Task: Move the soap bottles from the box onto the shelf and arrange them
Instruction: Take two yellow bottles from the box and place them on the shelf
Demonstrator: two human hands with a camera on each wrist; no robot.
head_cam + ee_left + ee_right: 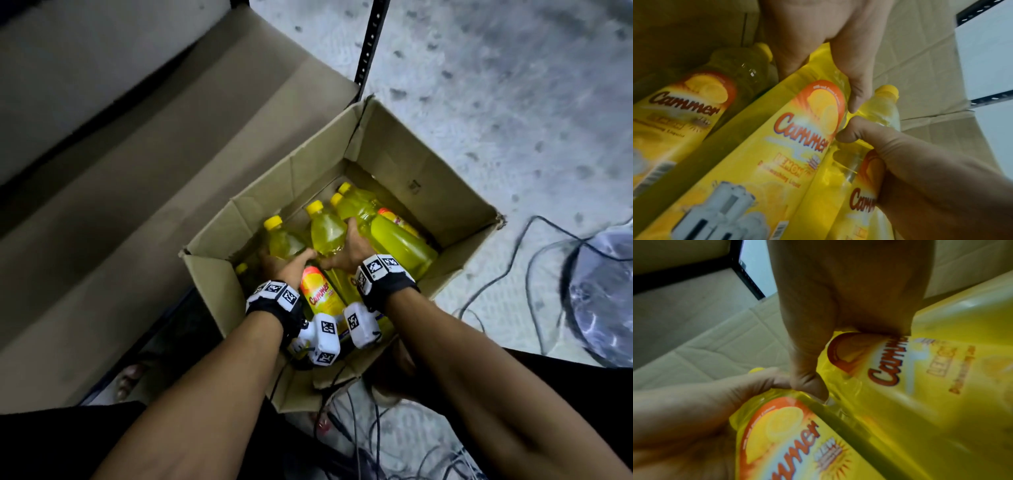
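Shelf (144,192): lined with brown cardboard, beyond the left fingertips, outside the box wall; black perforated upright (371,41) at its far corner. No bottles seen on the visible part.

Cardboard box (428,178): open, on the floor, flaps raised on all sides of the fingers. Both hands inside.

Black cables (534,246): strewn on the floor outside the box, off to the right of the right fingers.

Soap bottles: yellow, yellow caps, orange "Cammer" labels, lying packed side by side in the box. Several (400,236) crowded right of and beyond the right fingers; one (701,104) flat against the wall left of the left fingers.

Left hand (284,263): fingers curled over the shoulder of one bottle (317,291), thumb across its label top.

Right hand (346,255): fingers wrapped round the neighbouring bottle (327,229) below its neck, thumb (851,131) beside the left thumb; whether they touch cannot be told.
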